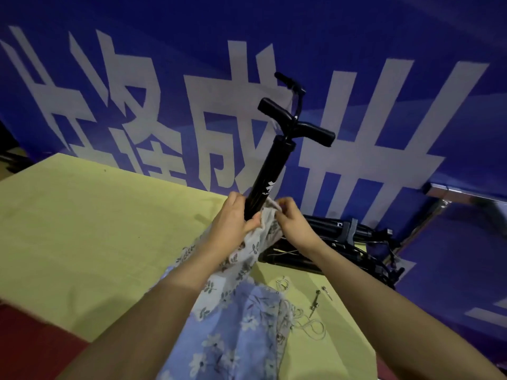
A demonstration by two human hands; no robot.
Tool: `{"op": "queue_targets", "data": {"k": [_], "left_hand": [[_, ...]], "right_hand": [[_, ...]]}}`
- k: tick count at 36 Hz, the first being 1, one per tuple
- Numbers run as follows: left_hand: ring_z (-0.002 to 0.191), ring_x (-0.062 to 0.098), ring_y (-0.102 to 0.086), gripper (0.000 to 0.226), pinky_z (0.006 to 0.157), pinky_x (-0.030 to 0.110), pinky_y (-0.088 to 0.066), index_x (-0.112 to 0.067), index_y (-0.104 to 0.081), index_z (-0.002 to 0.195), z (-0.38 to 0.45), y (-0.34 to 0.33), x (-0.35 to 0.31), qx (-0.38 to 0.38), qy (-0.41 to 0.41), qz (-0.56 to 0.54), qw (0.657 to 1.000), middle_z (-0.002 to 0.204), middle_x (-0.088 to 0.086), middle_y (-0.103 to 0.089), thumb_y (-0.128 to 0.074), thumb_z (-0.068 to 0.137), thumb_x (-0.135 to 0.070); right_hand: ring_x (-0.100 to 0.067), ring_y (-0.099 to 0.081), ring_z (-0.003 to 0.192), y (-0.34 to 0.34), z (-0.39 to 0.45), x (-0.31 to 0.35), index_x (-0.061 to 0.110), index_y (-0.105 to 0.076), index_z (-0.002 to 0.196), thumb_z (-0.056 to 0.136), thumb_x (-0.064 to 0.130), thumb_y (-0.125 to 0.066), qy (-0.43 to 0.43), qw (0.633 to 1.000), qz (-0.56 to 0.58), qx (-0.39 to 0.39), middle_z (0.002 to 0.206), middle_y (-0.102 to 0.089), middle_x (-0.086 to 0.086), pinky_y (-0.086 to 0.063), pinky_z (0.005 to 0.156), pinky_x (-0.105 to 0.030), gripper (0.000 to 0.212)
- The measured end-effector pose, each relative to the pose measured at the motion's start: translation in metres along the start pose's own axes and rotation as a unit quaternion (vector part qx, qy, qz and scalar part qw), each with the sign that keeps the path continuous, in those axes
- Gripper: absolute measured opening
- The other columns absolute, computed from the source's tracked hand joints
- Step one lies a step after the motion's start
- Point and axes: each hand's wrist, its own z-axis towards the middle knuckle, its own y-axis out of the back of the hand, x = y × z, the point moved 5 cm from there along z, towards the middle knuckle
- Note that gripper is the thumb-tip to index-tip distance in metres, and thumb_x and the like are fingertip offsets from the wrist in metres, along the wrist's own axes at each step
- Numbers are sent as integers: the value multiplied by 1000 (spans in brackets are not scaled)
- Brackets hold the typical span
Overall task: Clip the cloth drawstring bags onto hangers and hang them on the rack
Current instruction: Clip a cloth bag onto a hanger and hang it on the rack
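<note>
**Pump half inside a floral bag, no hanger or rack in sight**

Head view: both hands meet just above the yellow tabletop (82,215), working at the mouth of a white floral drawstring bag (247,256). A black hand pump (270,171) stands tilted, its T-handle up toward the blue banner (411,37) and its lower barrel sunk into the bag's opening. The left hand (233,218) wraps barrel and cloth together at the rim; its grip is closed on both, most likely to keep the pump steady while the fabric is worked around it. The right hand (290,220) pinches the gathered rim of the same bag with curled fingers, a narrow grip on the cloth edge, seemingly pulling the mouth open or drawing it snug. Which of the two cannot be told.

The bag's body trails down from the hands toward the person, lying partly over a blue floral cloth (241,333), probably a second bag, which rests on the tabletop with pale cord (310,325) loose beside it. Small metal fittings (315,300) lie just right of the cloth. More black pumps (343,242) are heaped at the tabletop's far right edge, behind the right wrist.

No hanger, clip or rack shows here, so the clipping step looks not yet begun.
</note>
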Motion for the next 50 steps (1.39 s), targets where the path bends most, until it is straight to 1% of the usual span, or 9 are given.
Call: {"op": "queue_targets", "data": {"k": [5, 11, 18, 22, 28, 37, 42, 46, 50], "left_hand": [[83, 19, -49, 35, 65, 31, -42, -4, -51, 111, -5, -8, 8, 41, -6, 36, 999, 105, 7, -46, -57, 91, -31], [88, 22, -54, 40, 75, 38, -49, -4, -50, 117, -13, -10, 8, 68, -1, 29, 997, 113, 7, -44, -58, 90, -33], [100, 19, -55, 35, 86, 30, -45, -6, -49, 122, -14, 17, -6, -20, 46, -111, 993, 119, 3, -43, -40, 99, -29], [106, 24, -54, 54, 83, 29, -43, -15, -27, 140, -10, 35, -16, -73, 49, -170, 981, 127, 13, -46, -37, 95, -45], [96, 22, -51, 63, 72, 33, -49, -52, 1, 138, -17, 36, -38, -23, -49, -1, 999, 118, 6, -38, -30, 85, -66], [98, 23, -45, 46, 73, 35, -49, -51, -20, 136, -5, 29, -37, 4, -49, 108, 993, 102, 3, -37, -38, 94, -51], [94, 28, -47, 38, 71, 39, -50, -39, -28, 133, -4, 33, -21, 9, -8, 67, 998, 99, 4, -39, -38, 97, -41], [97, 28, -46, 37, 77, 42, -50, -33, -28, 133, -3, 38, -18, 17, 2, 26, 1000, 105, 6, -40, -37, 97, -34], [100, 29, -49, 41, 80, 43, -51, -29, -32, 133, -4, 43, -18, 7, 11, 14, 1000, 111, 8, -41, -31, 96, -47]], "right_hand": [[-7, -57, 107, 3, -1, 27, 26, -35, 136, 96, 7, -46, 31, 993, 94, 71, 117, -56, 9, -48, 88, -24, 46], [-10, -58, 117, 6, -9, 27, 28, -49, 129, 90, 34, -62, 55, 992, 115, 24, 127, -60, 7, -45, 102, -34, 42], [-12, -66, 104, -5, -16, 25, 19, -48, 130, 86, 23, -68, 68, 995, 79, 12, 119, -65, -1, -53, 91, -29, 48], [-8, -61, 107, -12, -19, 21, 25, -52, 126, 83, 28, -71, 79, 997, 21, -2, 119, -63, 6, -50, 95, -30, 47], [-6, -62, 98, -20, -21, 13, 25, -57, 114, 81, 23, -72, 85, 996, -28, 0, 107, -65, 8, -49, 82, -23, 37], [2, -63, 82, -27, -23, 13, 9, -59, 108, 82, 7, -70, 79, 997, 11, 10, 96, -66, 0, -50, 73, -14, 28], [-14, -55, 71, -18, -24, 1, 13, -49, 108, 93, 14, -54, 47, 998, -33, -23, 92, -59, -11, -44, 60, -17, 15], [-18, -65, 81, -12, -21, -7, 19, -47, 123, 89, 20, -64, 21, 997, -56, -58, 102, -64, -3, -51, 69, -28, 38], [-15, -57, 69, -10, -17, -2, 11, -70, 93, 90, 14, -58, 25, 986, -143, -77, 82, -68, -6, -44, 66, -30, 13]]}}
